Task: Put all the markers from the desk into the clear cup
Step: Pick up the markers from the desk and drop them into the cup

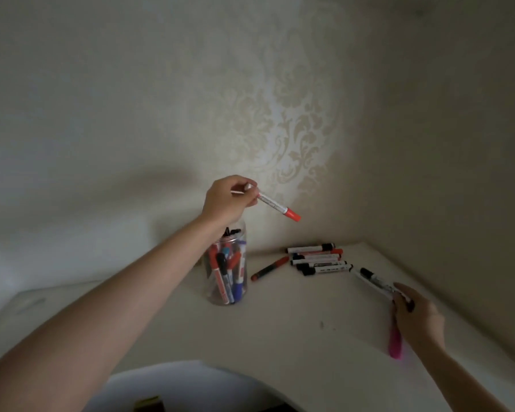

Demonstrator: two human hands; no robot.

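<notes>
The clear cup [220,295] stands upright on the white desk [295,331], holding several markers. My left hand [223,200] hovers above the cup, shut on a white marker with a red cap [277,207] that points right and slightly down. My right hand [418,318] rests on the desk at the right, shut on a black-capped white marker [376,283] and a pink marker [395,343]. A pile of several markers [318,258] lies near the back wall. A red and black marker [269,268] lies alone between the cup and the pile.
Patterned wallpaper [295,129] closes the corner behind and to the right of the desk. The desk's front edge curves inward near my body, with a dark gap [173,391] below it.
</notes>
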